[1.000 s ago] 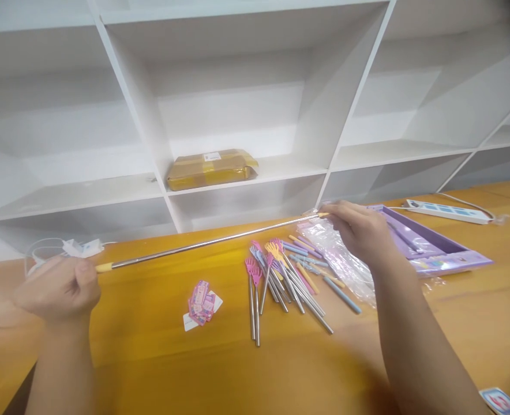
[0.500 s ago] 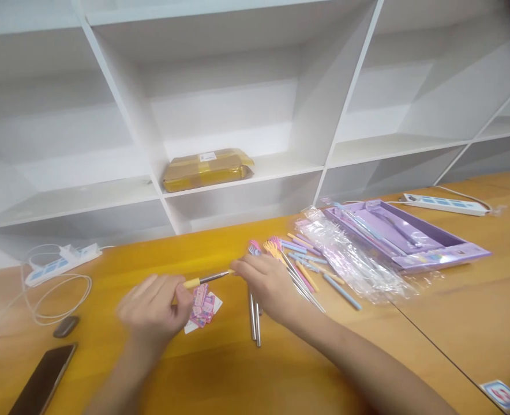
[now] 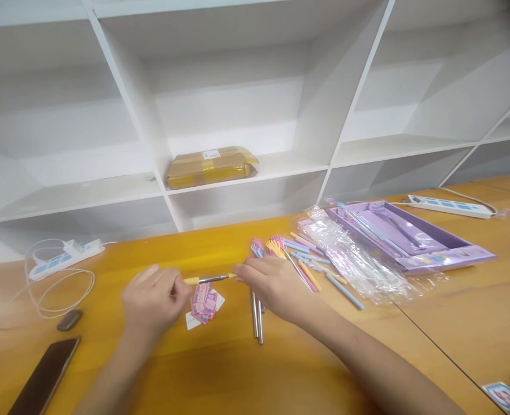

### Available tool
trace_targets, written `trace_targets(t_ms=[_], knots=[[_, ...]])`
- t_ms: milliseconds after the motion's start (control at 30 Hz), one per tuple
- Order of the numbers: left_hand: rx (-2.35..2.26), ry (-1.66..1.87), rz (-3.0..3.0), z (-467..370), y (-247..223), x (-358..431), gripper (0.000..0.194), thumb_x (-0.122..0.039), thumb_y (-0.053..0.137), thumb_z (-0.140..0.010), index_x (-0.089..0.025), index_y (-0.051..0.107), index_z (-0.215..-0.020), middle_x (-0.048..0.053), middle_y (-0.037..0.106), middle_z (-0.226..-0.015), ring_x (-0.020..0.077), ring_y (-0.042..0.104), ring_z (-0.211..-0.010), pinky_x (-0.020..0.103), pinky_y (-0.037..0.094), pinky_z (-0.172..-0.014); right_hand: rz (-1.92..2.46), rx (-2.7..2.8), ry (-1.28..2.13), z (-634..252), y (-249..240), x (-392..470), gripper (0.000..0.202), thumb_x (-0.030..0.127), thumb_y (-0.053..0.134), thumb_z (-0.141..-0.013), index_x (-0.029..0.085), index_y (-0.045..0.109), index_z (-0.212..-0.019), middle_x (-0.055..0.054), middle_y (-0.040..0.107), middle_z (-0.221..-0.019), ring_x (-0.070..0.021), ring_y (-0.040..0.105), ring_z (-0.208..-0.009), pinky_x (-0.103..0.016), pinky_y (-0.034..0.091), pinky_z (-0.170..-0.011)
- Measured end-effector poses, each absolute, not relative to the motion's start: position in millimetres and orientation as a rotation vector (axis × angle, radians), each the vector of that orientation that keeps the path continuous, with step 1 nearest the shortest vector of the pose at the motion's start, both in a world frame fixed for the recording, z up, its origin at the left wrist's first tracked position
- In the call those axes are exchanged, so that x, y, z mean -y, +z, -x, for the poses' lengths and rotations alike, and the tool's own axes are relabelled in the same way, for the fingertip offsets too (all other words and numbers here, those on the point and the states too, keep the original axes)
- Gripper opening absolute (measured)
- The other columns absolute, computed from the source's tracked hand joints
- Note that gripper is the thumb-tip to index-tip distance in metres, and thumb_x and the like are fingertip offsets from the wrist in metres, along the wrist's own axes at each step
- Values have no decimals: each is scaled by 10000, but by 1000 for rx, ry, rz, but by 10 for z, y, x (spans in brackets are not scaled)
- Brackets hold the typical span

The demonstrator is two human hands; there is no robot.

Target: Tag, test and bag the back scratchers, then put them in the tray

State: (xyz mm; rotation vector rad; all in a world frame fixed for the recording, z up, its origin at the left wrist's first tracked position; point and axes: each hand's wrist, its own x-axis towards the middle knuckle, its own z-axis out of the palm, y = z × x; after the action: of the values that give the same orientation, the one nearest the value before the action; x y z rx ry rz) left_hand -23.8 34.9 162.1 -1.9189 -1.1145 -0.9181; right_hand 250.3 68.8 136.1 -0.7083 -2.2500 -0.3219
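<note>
Between my two closed hands runs a yellow-handled metal rod (image 3: 214,279), held almost level above the table. My left hand (image 3: 154,297) is wrapped round its yellow handle. At the other end, the fingers of my right hand (image 3: 274,285) pinch the yellow tip, and what lies inside them is hidden. Under and behind that hand are back scratchers with small hand-shaped heads, among them a yellow head (image 3: 276,248) and a blue head (image 3: 257,249). Their metal shafts (image 3: 257,325) stick out below my wrist. Pink printed cards (image 3: 204,305) lie in a pile between my hands.
Coloured tubes (image 3: 344,291) lie right of my hand, beside clear plastic bags (image 3: 345,253) and a purple tray (image 3: 449,259). A phone (image 3: 42,377), a white cable and a power strip (image 3: 67,259) are at left. A taped parcel (image 3: 212,167) sits on the shelf behind.
The held rod has come slightly closer to level, and my left hand has turned a little. Both hands keep their hold. The whole view has shifted slightly.
</note>
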Motion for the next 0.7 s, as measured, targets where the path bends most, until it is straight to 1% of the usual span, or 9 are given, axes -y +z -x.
trace_targets(t_ms=[67, 233, 500, 700], knots=[[1142, -915, 1894, 283, 1598, -395, 368, -115, 572, -858, -221, 398, -552, -28, 390, -485, 152, 386, -509, 318, 291, -503, 703, 2257, -313, -2475, 1352, -677, 196, 185, 485, -1118, 197, 673, -1067, 10, 654, -757, -125, 525, -620, -305, 310, -602], [1121, -880, 1901, 325, 1554, -447, 387, -119, 599, -889, -217, 415, -563, -34, 395, -497, 147, 386, -523, 317, 288, -508, 709, 2240, -306, -2446, 1332, -699, 227, 268, 483, -1147, 195, 666, -1035, 9, 657, -758, -121, 527, -618, -300, 304, -598], [1127, -893, 1939, 327, 1568, -445, 421, -126, 596, -935, -212, 409, -567, -35, 394, -501, 140, 393, -513, 324, 290, -513, 708, 2238, -327, -2467, 1337, -713, 270, 292, 460, -1161, 187, 656, -1008, 6, 661, -759, -121, 543, -628, -297, 311, -624], [1154, -904, 1916, 308, 1525, -480, 452, -139, 589, -940, -207, 408, -532, -33, 393, -476, 137, 384, -495, 324, 269, -497, 724, 2234, -348, -2460, 1294, -739, 290, 304, 452, -1162, 191, 650, -983, 9, 656, -760, -125, 522, -607, -306, 311, -612]])
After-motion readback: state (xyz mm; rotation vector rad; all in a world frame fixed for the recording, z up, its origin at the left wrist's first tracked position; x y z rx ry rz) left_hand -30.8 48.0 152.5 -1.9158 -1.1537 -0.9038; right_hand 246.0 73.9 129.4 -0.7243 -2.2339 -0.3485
